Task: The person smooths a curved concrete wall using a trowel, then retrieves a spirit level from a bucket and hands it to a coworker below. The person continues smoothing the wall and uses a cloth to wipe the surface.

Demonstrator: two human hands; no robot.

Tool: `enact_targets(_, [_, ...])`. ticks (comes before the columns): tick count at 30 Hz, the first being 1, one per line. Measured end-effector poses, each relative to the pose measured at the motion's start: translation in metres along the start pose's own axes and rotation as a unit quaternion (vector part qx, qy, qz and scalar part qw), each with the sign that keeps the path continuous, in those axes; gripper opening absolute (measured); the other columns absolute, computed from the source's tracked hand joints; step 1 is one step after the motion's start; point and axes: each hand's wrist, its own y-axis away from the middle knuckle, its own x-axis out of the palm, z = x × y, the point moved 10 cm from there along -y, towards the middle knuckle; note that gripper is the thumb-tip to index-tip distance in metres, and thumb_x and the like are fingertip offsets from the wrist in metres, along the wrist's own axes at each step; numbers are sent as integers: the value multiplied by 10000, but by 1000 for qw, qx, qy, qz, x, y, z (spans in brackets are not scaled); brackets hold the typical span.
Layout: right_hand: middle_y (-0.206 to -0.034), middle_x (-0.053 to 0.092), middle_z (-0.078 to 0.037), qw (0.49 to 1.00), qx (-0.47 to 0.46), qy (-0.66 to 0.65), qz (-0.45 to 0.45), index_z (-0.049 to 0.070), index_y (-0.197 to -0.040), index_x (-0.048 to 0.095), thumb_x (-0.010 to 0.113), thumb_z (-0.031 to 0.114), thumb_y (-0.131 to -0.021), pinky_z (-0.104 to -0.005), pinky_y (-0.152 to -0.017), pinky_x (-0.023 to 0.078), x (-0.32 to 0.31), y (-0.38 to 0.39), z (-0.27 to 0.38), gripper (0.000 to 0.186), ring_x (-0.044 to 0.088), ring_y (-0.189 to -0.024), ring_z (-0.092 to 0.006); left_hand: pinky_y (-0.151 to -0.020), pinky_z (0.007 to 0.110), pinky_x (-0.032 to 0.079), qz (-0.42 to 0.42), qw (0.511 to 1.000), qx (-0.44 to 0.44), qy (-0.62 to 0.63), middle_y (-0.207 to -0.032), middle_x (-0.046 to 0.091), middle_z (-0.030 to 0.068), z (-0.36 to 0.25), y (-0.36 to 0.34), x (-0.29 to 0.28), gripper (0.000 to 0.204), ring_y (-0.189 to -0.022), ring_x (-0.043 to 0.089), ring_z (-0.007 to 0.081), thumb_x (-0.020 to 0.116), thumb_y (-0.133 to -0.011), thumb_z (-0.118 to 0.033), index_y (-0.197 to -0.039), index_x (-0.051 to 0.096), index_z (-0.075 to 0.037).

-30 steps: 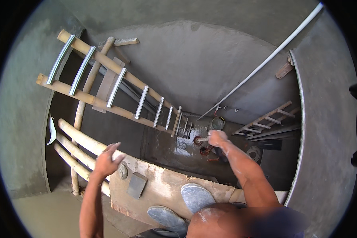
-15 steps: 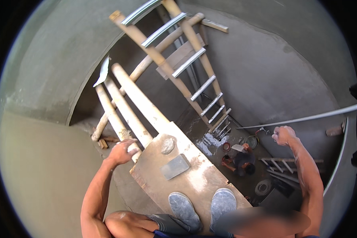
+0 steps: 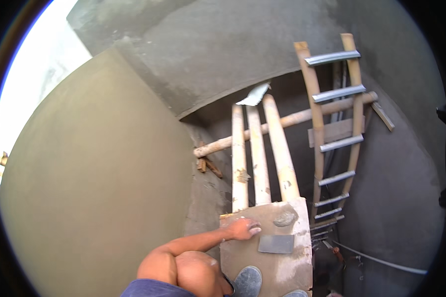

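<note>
My left hand is over the left part of a mortar-stained wooden board, its fingers curled in and nothing showing in them. Whether it touches the board I cannot tell. To its right lie a flat grey rectangular block and, just beyond, a lump of grey mortar. My left forearm reaches across my bent knee. The dusty grey shoes on my feet stand on the board's near part. I do not see my right hand.
Three bamboo poles run from the board to a crossing pole. A bamboo ladder with metal rungs descends at the right. Far below, a co-worker's arm shows in part. Plastered walls enclose the deep drop.
The view has swung left and up. My left hand has left the bamboo pole's near end and is over the board, fingers more curled. My right hand has gone out of view.
</note>
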Motion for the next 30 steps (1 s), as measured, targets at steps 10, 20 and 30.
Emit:
enact_targets(10, [-669,556,-37,883,6,-460,95,129,-1344,633,617,375,-1044,-485,-448,397,39,-11,-13,389,504,-503,-202,-1080,517,533,-62,994,-47,75,-1278,761,185,-8,11,-7,393,-1206,697,414,596,-1070,-386,-1269,765,-93])
enact_targets(20, [-1026,734,-310,986,-43,112,-119,141,-1499,625,644,56,-897,-559,-854,564,-69,0,177,608,717,-989,-497,-1033,504,565,-156,977,-143,15,-1217,788,168,76,37,-54,364,-1143,733,398,614,-1036,-373,-1213,793,-110])
enact_targets(30, [-1487,635,-280,983,-51,172,-44,54,-1491,635,741,244,-947,-523,-1179,497,-169,16,169,586,616,-1365,-472,-1047,525,553,-155,956,-245,-43,-1259,781,134,144,97,-48,391,-1182,719,388,610,-1029,-418,-1248,799,-155])
